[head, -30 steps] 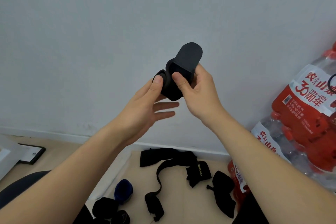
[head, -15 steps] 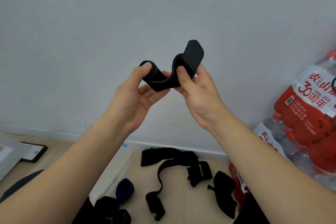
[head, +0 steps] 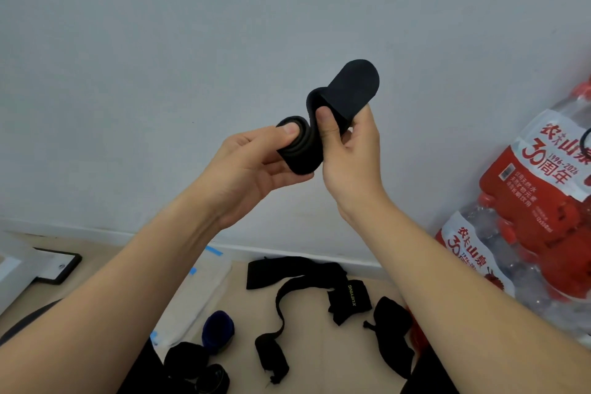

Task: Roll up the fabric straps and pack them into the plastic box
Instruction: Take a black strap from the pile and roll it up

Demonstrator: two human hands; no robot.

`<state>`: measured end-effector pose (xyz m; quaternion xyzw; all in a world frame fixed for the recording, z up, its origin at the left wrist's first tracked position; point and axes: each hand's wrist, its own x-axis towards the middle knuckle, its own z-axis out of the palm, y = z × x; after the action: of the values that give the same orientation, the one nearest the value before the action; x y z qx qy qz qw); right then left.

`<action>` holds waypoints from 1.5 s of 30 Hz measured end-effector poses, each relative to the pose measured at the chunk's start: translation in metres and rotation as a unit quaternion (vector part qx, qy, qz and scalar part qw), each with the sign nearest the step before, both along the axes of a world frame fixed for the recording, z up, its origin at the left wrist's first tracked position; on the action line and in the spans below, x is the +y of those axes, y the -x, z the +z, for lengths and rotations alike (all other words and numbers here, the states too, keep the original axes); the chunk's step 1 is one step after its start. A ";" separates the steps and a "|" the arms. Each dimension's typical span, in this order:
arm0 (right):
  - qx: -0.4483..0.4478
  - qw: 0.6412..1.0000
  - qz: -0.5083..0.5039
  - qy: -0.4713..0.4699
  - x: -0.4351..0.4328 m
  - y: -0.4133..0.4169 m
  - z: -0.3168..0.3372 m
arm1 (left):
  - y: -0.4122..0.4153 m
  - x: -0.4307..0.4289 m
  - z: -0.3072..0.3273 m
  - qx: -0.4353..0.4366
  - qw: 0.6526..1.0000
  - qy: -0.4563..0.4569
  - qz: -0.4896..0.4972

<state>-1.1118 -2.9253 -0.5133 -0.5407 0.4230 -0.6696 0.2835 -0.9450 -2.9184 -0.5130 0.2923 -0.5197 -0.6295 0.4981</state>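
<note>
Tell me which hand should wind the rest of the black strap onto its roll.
Left, probably. The left hand pinches the black strap at its rolled end, thumb on the coil, so it can turn it; the right hand holds the loose tail and suits feeding it.

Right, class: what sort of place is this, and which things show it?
Probably a plain indoor room, perhaps a storeroom corner: bare white wall, light floor strewn with black straps, and shrink-wrapped packs of bottled water stacked on the right.
</note>
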 end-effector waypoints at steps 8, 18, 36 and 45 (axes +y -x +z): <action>-0.020 0.991 0.065 -0.112 -0.001 -0.006 -0.012 | -0.001 0.010 -0.002 -0.191 0.976 0.101 0.027; 0.083 0.995 -0.003 -0.053 -0.001 -0.009 -0.006 | 0.001 0.012 -0.003 -0.230 0.962 0.129 0.070; -0.119 0.935 0.201 -0.267 0.004 -0.014 0.001 | 0.002 0.009 -0.015 -0.354 0.878 0.270 0.175; -0.117 0.944 0.173 -0.256 0.006 -0.007 0.003 | 0.007 0.010 -0.022 -0.328 0.897 0.249 0.162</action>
<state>-1.1049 -2.9193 -0.5100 -0.4327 0.4444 -0.5375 0.5713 -0.9524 -2.9082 -0.5352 0.4283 -0.7391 -0.2588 0.4510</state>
